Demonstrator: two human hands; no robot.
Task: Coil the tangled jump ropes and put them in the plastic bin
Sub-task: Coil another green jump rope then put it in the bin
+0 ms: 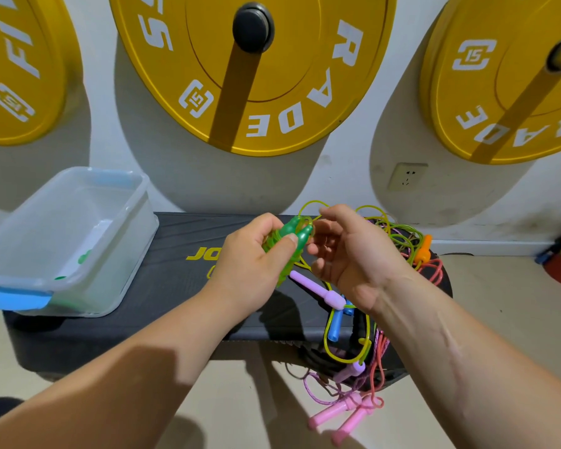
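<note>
Green handles [297,236], paired, are gripped between the thumb and curled fingers of my left hand [253,254] at centre; my right hand [353,254], at their 3 o'clock, has half-curled fingers at the yellow-green cord [308,204], and I cannot tell whether they pinch it. Other jump ropes [399,236] lie tangled on the black bench [175,234] from 3 to 5 o'clock, pink handles [334,413] reaching the floor; the plastic bin [123,264] stands on the bench at 9 o'clock.
</note>
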